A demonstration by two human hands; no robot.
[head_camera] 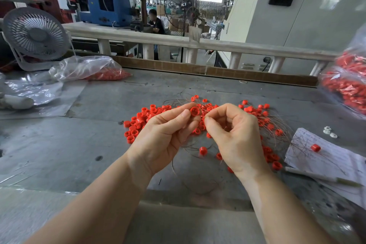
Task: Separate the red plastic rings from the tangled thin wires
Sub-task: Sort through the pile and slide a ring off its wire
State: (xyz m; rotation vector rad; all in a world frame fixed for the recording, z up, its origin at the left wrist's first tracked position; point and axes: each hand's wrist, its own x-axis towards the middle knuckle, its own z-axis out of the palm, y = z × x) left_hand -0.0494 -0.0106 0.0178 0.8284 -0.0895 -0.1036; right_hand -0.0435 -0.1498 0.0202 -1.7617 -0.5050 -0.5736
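Closest to me, 2 bare forearms reach up from the bottom edge over the grey worktable (59, 144). My left hand (162, 134) is raised palm-up, its fingers curled, and it pinches 1 red ring (194, 111) between thumb and fingertips above the pile. My right hand (235, 136) sits just beside it, fingers curled inward, thumb and forefinger pressed together right next to that ring; I take it to be pinching a thin wire, though the strand itself is too fine for me to make out at the fingertips.

Under and around both hands lie the tangled wires (198, 180), looping across the table toward me and out to the right. The loose red rings (138, 121) spread in a heap left of the hands, with more scattered among the wires on the right (263, 114), and 1 lone ring (203, 150) rests between my wrists.

To the right, a sheet of written paper (326, 156) carries 1 more red ring (315, 147), with 2 small white parts (329, 132) just beyond it.

Farther off, a clear plastic bag (87, 68) holding red pieces lies at the left, a second full bag (344, 83) at the right edge, and a white desk fan (35, 34) stands at the far left.
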